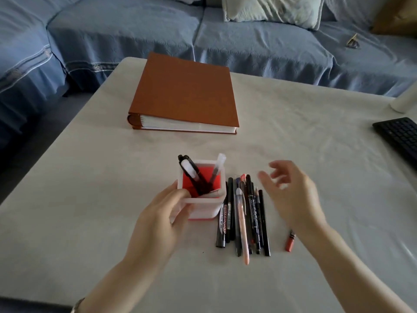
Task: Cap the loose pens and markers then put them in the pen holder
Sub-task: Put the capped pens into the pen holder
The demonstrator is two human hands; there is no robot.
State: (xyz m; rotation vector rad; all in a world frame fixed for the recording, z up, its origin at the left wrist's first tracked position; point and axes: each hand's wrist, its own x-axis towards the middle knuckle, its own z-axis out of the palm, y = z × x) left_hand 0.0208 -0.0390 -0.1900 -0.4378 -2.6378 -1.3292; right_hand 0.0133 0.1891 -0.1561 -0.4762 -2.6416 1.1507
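Note:
A white pen holder [204,208] with a red inside stands on the table in the middle. A black marker with a white clip [191,171] and a pen with a clear cap [217,166] lean in it. My left hand [161,219] grips the holder's near left side. To the right of the holder lies a bundle of several pens and markers [244,216], among them a whiteboard marker [223,220] and a pink pen [242,229]. My right hand [291,193] hovers over the table just right of the bundle, fingers spread, holding nothing. A small red cap [290,241] lies apart at the right.
A thick brown album [187,93] lies at the back of the white-covered table [90,199]. A black keyboard [400,137] reaches in at the right edge, with a white roll [406,98] behind it. A blue sofa [135,30] with a pale cushion [273,9] stands beyond.

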